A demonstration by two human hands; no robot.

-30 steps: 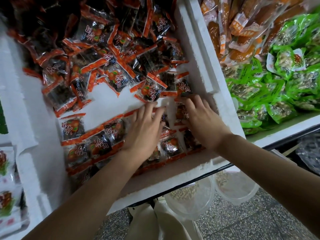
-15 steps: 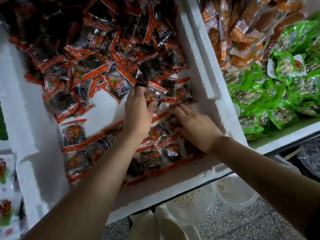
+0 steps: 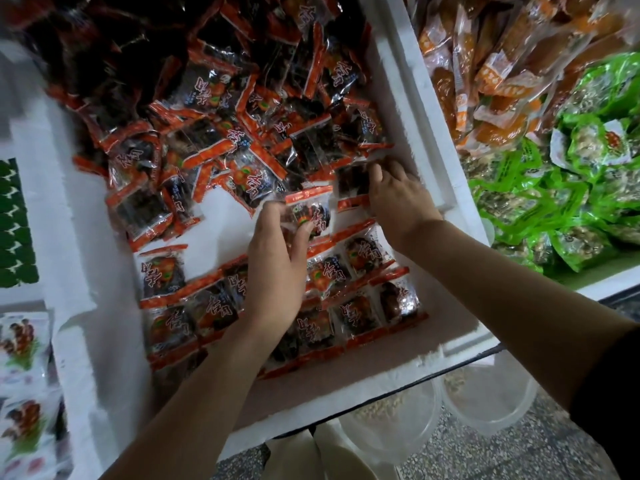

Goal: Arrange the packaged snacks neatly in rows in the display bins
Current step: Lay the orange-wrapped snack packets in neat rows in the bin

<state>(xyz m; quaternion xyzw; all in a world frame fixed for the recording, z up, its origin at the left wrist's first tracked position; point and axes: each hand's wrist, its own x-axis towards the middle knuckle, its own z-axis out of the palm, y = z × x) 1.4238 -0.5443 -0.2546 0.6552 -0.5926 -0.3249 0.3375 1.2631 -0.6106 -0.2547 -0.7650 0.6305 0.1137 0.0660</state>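
A white foam bin (image 3: 398, 81) holds dark snack packets with orange-red edges. A loose pile of packets (image 3: 225, 116) fills its far half. Near the front edge, packets lie flat in rows (image 3: 356, 313). My left hand (image 3: 277, 265) pinches one packet (image 3: 310, 213) and holds it just above the rows, at the bin's middle. My right hand (image 3: 398, 199) grips another dark packet (image 3: 351, 185) against the bin's right wall, beside the pile's edge.
To the right, a neighbouring bin holds orange packets (image 3: 485, 64) and green packets (image 3: 571, 202). White packets (image 3: 24, 375) lie at the left. Clear plastic tubs (image 3: 485, 400) stand on the speckled floor below the shelf edge.
My left hand has pulled a packet out of the pile toward the rows. My right hand moved up and right from the rows to a packet by the wall.
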